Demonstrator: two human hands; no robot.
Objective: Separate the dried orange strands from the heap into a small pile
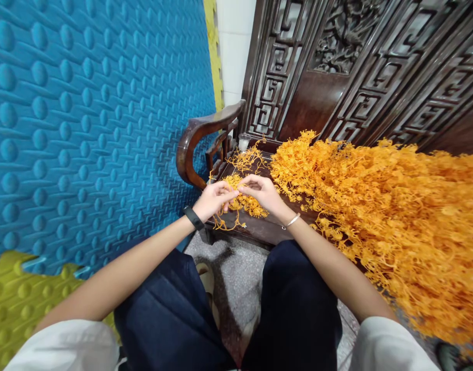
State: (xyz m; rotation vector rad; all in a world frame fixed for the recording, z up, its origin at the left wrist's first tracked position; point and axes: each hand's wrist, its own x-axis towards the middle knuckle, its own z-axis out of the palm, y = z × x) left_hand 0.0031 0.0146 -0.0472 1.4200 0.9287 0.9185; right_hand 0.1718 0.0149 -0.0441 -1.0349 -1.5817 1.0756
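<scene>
My left hand point(216, 197), with a dark band at the wrist, is closed in a pinch on an orange plastic sprig point(229, 219) that dangles below it. My right hand point(261, 191), a bangle on its wrist, meets it fingertip to fingertip, thumb and forefinger pinched together. Whatever lies between the right fingertips is too small to make out. Just behind and below both hands, a small heap of orange sprigs point(254, 206) rests on the dark wooden bench seat point(265, 225). Thinner, sparser orange stems point(246, 159) lie farther back.
A big mass of orange sprigs point(394, 206) covers the bench to the right. The curved wooden armrest point(190, 149) stands at left, before a blue foam mat point(85, 129). A small clear cup point(243, 142) sits in the back corner, near the carved backrest point(309, 103).
</scene>
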